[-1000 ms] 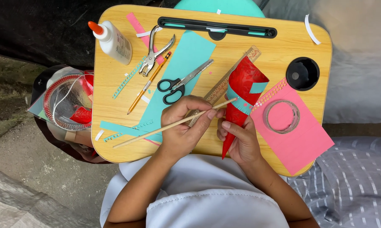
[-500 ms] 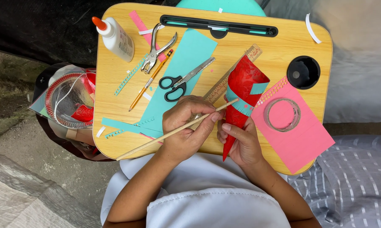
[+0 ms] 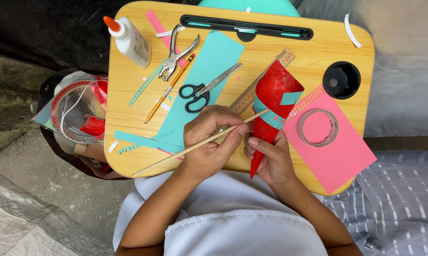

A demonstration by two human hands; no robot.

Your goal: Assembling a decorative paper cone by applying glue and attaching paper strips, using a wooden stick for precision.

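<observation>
**Both hands on a red cone at the lap desk**

Now the left hand is closed around a thin wooden stick, pinching it between thumb and fingers. The stick runs slantwise from low on the left, near the desk's front edge, up to the right, where its tip touches the red cone.

The right hand grips the cone's lower, narrow part, with the fingers wrapped round it and the thumb on the near side. The cone leans with its point toward the person, past the front edge of the desk, and its wide mouth up and to the right. A teal band with a fringed edge goes round its middle, and a small teal strip sits near the mouth.

A wooden ruler lies just behind the cone, partly hidden by it and the left hand. To the right lies a pink sheet with a tape roll on it; beyond them is a round black cup hole.

Left of the hands a long teal sheet lies slantwise, with black-handled scissors on it. Further left are a pencil, a metal hole punch and a white glue bottle with an orange cap. Punched teal strips lie near the left edge.
</observation>
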